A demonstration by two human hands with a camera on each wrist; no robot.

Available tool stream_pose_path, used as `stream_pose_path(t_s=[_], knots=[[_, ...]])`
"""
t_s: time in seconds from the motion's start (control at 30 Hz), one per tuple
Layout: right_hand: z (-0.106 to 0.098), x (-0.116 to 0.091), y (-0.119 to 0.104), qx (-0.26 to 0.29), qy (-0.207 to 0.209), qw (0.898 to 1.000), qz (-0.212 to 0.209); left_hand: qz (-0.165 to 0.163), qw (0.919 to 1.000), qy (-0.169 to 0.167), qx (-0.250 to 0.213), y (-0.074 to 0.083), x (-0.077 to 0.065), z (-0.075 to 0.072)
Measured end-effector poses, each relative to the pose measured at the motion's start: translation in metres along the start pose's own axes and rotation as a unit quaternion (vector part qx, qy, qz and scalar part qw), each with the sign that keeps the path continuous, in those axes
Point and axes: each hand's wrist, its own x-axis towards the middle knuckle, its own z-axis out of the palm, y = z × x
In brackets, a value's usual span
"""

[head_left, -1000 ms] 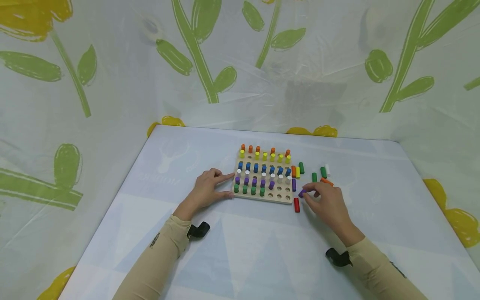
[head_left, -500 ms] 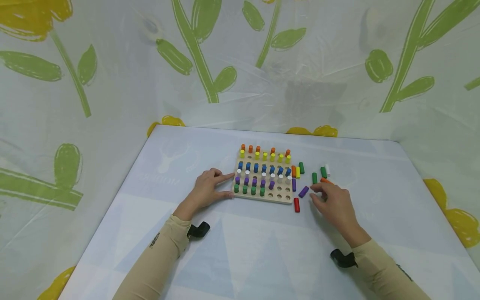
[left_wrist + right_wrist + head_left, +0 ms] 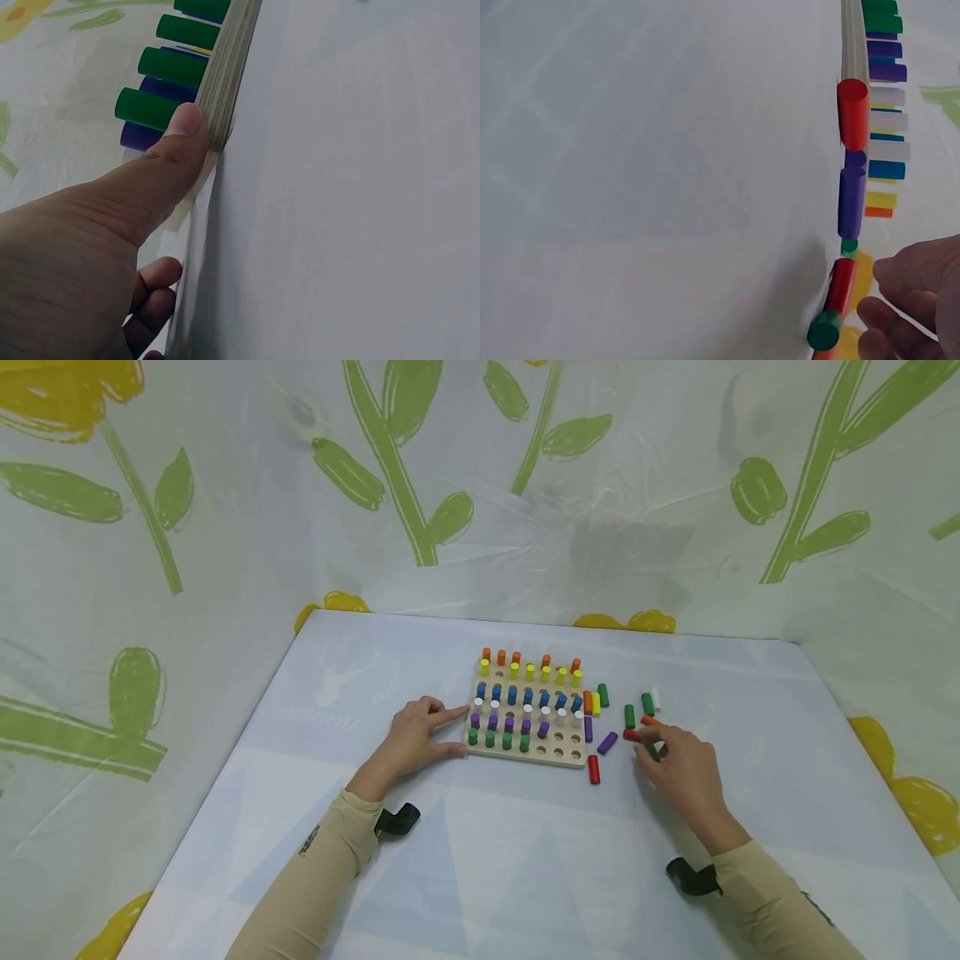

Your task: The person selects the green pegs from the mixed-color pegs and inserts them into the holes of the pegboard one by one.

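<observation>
A wooden peg board [image 3: 525, 683] bears rows of orange, yellow, blue, white, purple and green pegs, with some holes bare. My left hand [image 3: 411, 739] touches its left edge with thumb and index finger spread; in the left wrist view the thumb [image 3: 176, 161] rests at the corner beside a green peg [image 3: 142, 109]. To the board's right, my right hand [image 3: 681, 770] hovers with fingers loosely bent around a red peg [image 3: 631, 735] and a green peg [image 3: 824, 331]. In the right wrist view its fingertips stand apart from both pegs. A loose purple peg [image 3: 607, 743] lies nearby.
More loose pegs lie right of the board: a red one [image 3: 594, 769], a purple one [image 3: 588, 729], a yellow one [image 3: 596, 704], a white one [image 3: 656, 699] and several green and orange ones. A flower-printed sheet [image 3: 637, 552] stands behind the table [image 3: 480, 877].
My right hand has let go of the purple peg, which now lies on the table, and has moved right, baring a red peg and a green peg. My left hand stays put.
</observation>
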Motion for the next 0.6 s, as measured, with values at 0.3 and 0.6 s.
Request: stream_pose_path(t_s=[0.3, 0.6], knots=[[-0.003, 0.000, 0.008, -0.004, 0.004, 1.000, 0.019, 0.000, 1.0000, 0.001, 0.001, -0.001, 0.001, 0.000], [-0.003, 0.000, 0.014, 0.004, -0.023, 0.999, 0.043, -0.007, 1.0000, -0.003, 0.004, -0.001, 0.001, 0.001]])
